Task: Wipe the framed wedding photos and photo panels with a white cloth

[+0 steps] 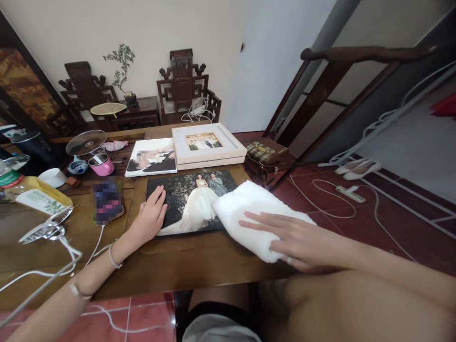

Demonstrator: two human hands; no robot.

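Note:
A dark wedding photo panel (199, 204) lies flat near the table's front edge, showing a couple and a wide white gown. My left hand (153, 211) rests on its left side, fingers stretched flat over the edge of the picture. On the panel's right end sits a folded white towel (242, 213), which hangs over toward the table's right side. My right hand (285, 237) grips the towel from above, its fingertips pressed into the fabric and its underside hidden.
Behind the panel are a white framed photo box (210, 142) and another photo print (151, 156). A phone (107, 202), a pink cup (101, 164), a clear hair claw (50, 228), an oil bottle (39, 192) and white cables crowd the left. A wooden chair (317, 95) holds a plaid bag (267, 149).

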